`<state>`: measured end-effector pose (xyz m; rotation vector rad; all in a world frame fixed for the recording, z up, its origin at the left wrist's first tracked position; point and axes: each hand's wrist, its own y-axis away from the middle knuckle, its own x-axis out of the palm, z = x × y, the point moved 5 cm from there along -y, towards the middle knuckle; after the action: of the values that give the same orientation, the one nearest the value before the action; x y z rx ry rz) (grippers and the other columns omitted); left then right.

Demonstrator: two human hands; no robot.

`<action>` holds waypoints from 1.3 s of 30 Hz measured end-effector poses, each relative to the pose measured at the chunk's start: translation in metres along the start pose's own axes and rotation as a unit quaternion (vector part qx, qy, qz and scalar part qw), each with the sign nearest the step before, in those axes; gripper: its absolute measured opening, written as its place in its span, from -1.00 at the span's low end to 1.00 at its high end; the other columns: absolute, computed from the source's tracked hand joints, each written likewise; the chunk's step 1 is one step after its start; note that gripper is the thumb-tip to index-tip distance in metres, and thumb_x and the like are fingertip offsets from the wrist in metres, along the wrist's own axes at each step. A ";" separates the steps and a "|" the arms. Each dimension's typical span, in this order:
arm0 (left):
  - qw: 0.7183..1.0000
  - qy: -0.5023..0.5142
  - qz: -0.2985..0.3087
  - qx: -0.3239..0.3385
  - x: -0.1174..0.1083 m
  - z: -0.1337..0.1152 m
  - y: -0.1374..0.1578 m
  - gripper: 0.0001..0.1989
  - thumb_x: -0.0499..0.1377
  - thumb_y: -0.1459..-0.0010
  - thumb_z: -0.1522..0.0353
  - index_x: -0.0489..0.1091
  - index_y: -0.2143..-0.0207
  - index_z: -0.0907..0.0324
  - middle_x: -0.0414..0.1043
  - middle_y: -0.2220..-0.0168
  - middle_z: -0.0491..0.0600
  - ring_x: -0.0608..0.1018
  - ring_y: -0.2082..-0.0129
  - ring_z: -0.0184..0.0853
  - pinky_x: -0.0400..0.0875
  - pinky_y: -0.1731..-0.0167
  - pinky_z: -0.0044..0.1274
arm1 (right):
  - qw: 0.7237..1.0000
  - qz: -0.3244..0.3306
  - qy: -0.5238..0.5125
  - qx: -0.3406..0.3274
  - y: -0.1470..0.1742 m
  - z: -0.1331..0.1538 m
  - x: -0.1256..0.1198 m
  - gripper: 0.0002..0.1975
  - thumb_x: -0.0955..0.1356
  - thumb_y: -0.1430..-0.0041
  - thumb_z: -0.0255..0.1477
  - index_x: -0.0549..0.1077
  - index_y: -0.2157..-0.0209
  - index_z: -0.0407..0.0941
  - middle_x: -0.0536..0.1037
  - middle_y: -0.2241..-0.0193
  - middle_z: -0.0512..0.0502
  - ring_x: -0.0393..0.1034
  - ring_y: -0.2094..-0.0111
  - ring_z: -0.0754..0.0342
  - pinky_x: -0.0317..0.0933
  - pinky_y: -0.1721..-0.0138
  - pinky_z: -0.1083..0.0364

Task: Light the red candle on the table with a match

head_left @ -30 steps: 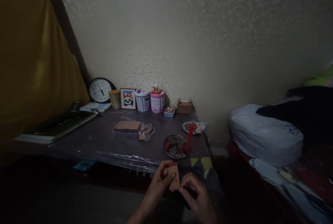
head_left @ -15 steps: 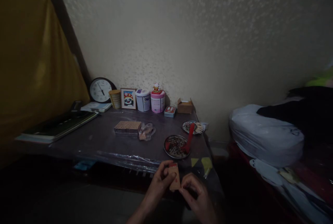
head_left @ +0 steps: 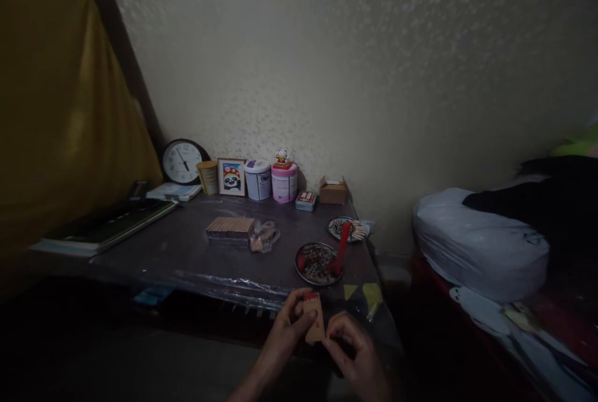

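Observation:
My left hand (head_left: 287,330) is closed around a small tan matchbox (head_left: 314,321), its thumb across the front face. The box is tilted upright, and red match heads (head_left: 311,296) show at its partly opened top end. At the box's lower right corner, the thumb and forefinger of my right hand (head_left: 350,346) are pinched together; anything between them is too small to make out. Just beyond my hands on the table lies a round metal dish (head_left: 315,280) of dark and pale bits, with a red scoop (head_left: 342,246) resting in it.
A second dish (head_left: 334,234) with matchsticks (head_left: 359,230) sits at the table's right edge. Stacked matchboxes (head_left: 230,229) and a plastic bag (head_left: 264,237) lie mid-table. Along the wall stand a clock (head_left: 182,162), a picture frame (head_left: 232,177), tubs (head_left: 284,185) and a cardboard box (head_left: 332,191).
The view has shifted very slightly. Both hands and the matchbox keep almost the same pose, with the right fingertips still at the box's lower corner.

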<state>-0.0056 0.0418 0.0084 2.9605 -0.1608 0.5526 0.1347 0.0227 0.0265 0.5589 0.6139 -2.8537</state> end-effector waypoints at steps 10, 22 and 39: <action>1.000 0.010 0.002 0.000 0.003 -0.003 0.001 -0.48 0.35 0.19 0.15 0.30 0.18 0.15 0.33 0.50 -0.19 0.35 0.50 -0.44 0.25 0.50 -0.61 | 1.000 0.000 -0.004 -0.019 0.001 0.006 -0.001 -0.88 0.30 -0.11 -0.47 0.32 0.50 -0.09 0.39 0.49 0.01 0.36 0.42 0.10 0.25 0.39 0.17; 1.000 0.000 0.000 -0.002 0.003 -0.004 0.001 -0.46 0.35 0.20 0.14 0.27 0.19 0.16 0.33 0.50 -0.19 0.35 0.50 -0.42 0.26 0.50 -0.59 | 1.000 -0.005 0.006 -0.028 0.000 0.003 -0.002 -0.89 0.30 -0.11 -0.48 0.32 0.49 -0.09 0.40 0.49 0.00 0.37 0.43 0.09 0.26 0.39 0.17; 1.000 -0.013 0.001 0.014 0.003 -0.003 0.001 -0.49 0.32 0.15 0.14 0.26 0.18 0.16 0.32 0.50 -0.19 0.35 0.49 -0.42 0.25 0.49 -0.59 | 1.000 -0.012 -0.006 -0.022 -0.001 0.004 -0.002 -0.88 0.31 -0.10 -0.46 0.33 0.50 -0.09 0.40 0.50 0.02 0.37 0.44 0.12 0.25 0.41 0.19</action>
<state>-0.0038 0.0413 0.0121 2.9967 -0.1602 0.5225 0.1347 0.0225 0.0307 0.5317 0.6837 -2.8558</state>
